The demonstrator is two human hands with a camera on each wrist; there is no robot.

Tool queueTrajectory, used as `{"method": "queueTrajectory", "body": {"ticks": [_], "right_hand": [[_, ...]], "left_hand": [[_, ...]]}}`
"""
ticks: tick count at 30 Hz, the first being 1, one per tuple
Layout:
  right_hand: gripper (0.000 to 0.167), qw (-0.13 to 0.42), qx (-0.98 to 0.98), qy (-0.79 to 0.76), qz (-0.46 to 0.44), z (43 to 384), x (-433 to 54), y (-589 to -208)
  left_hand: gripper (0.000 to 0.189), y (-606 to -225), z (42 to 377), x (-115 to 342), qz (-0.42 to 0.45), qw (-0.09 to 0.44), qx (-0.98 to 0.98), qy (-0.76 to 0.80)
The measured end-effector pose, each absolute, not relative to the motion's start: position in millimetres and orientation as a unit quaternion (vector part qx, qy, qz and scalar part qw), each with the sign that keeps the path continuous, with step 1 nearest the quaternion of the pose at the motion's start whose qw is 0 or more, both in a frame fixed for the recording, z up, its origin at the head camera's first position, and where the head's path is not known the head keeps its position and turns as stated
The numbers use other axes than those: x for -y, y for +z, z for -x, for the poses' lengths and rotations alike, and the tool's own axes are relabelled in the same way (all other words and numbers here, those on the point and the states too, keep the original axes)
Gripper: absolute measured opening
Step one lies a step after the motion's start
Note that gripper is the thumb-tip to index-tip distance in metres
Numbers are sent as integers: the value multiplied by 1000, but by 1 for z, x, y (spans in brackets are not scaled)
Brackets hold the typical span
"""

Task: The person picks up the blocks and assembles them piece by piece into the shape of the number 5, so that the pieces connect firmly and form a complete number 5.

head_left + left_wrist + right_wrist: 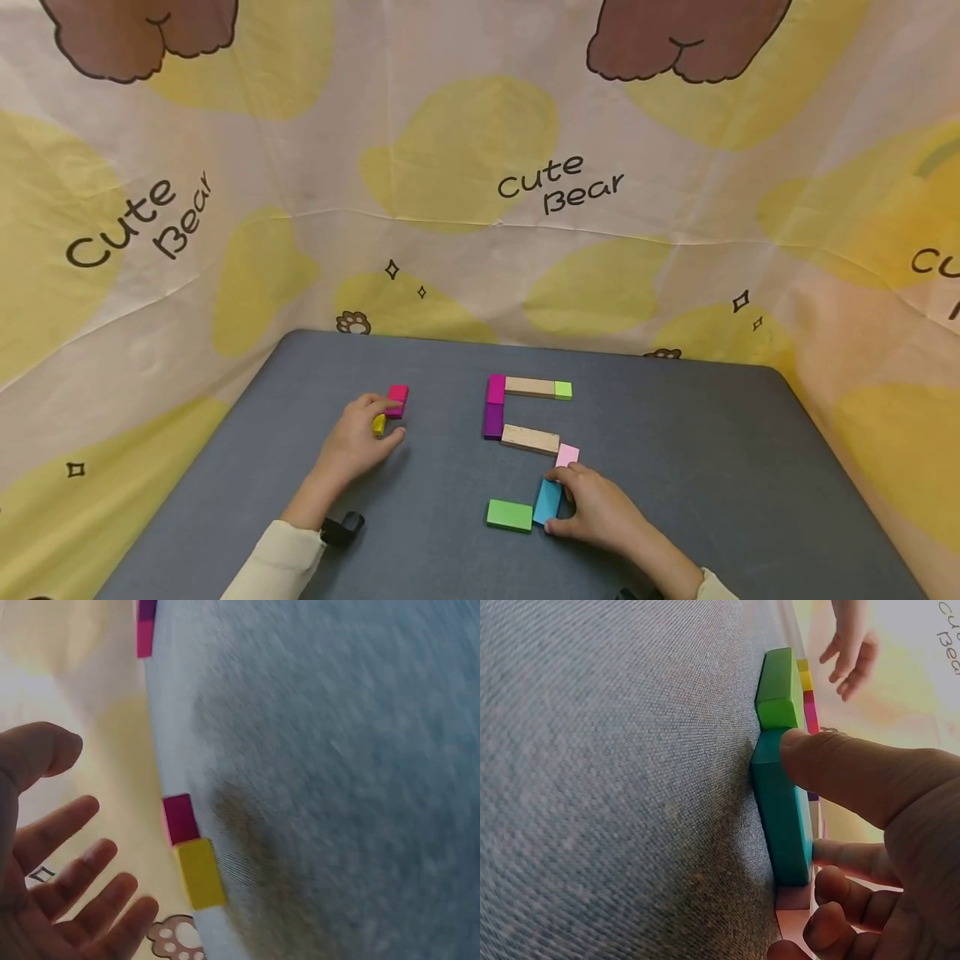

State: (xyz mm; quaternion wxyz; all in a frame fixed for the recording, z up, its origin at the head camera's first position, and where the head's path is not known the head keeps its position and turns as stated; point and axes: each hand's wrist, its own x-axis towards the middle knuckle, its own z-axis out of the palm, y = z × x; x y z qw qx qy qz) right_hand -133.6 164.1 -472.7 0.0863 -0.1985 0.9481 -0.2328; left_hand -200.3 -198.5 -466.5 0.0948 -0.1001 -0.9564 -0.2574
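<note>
My right hand [600, 507] pinches a blue block [548, 502] lengthwise, thumb at its near end and index finger at its far end. In the right wrist view the thumb presses on this teal-looking block [781, 817]. A green block [509, 515] lies end-on against its near end, and a pink block [567, 455] sits just beyond the index finger. My left hand [358, 437] hovers with spread fingers over a yellow block [201, 874] and a magenta-pink block [397, 400]. The left wrist view shows its fingers apart from both blocks.
Beyond the right hand, two wooden-coloured blocks [530, 439], a magenta block [496, 388], a purple block [493, 421] and a small lime block [563, 391] continue the bent line. The grey table [675, 433] ends at a printed cloth [450, 250] behind.
</note>
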Motion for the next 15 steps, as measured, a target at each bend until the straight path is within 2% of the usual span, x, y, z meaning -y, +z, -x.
{"method": "queueTrajectory", "body": {"ticks": [7, 15], "right_hand": [[56, 79, -946, -237, 206, 132, -164, -472], [57, 74, -946, -238, 207, 131, -164, -472]], "left_hand": [[49, -472, 205, 211, 50, 79, 960, -264], [46, -479, 211, 219, 43, 63, 959, -273]]}}
